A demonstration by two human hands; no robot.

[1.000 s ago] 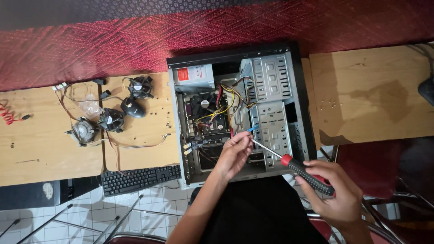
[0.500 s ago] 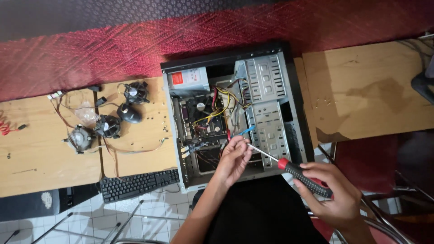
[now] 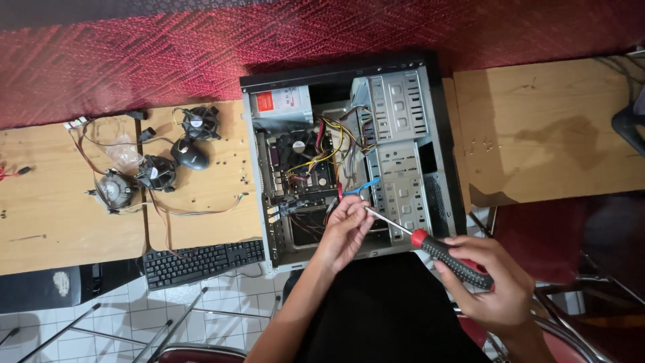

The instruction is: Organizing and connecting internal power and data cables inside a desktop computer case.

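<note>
Right hand [image 3: 494, 286] grips my screwdriver [image 3: 449, 257]; left hand [image 3: 344, 232] pinches its tip inside the computer case [image 3: 443, 154]. A slip could gouge the motherboard [image 3: 299, 171].

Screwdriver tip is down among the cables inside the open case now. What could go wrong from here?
1. The red-and-black-handled screwdriver in the right hand has its tip close to the blue cable and the yellow and red wire bundle; a slip might nick them.
2. The left hand pinches right at the tip, so it could get jabbed.
3. A loosened screw could drop into the open grey metal computer case.
</note>
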